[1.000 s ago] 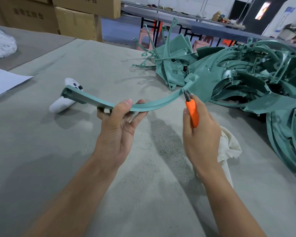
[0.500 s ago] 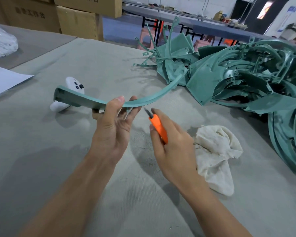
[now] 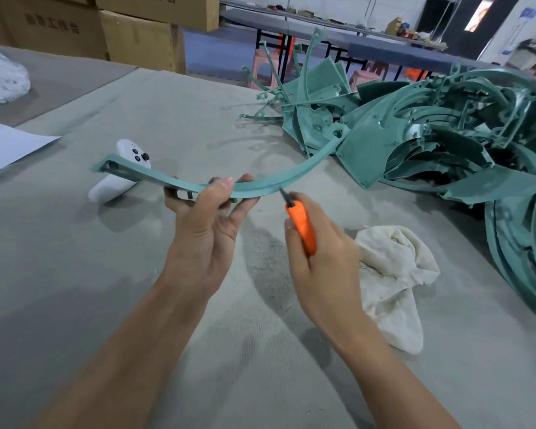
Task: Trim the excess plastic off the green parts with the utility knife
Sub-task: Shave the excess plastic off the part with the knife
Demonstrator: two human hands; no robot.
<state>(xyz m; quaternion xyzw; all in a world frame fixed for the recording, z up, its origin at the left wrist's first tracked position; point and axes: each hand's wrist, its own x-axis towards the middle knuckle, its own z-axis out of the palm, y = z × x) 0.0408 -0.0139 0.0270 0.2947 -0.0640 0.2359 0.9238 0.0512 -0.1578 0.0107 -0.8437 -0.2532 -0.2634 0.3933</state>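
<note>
Green part (image 3: 273, 185) pinched in left hand (image 3: 203, 230); right hand (image 3: 319, 255) grips utility knife (image 3: 300, 224) against it.

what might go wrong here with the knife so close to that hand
1. The utility knife in the right hand has its blade at the curved green part, just beside the fingers of the left hand; a slip that way might cut them.
2. The part is held in the air at its middle only, so it may flex under the blade and get gouged.
</note>
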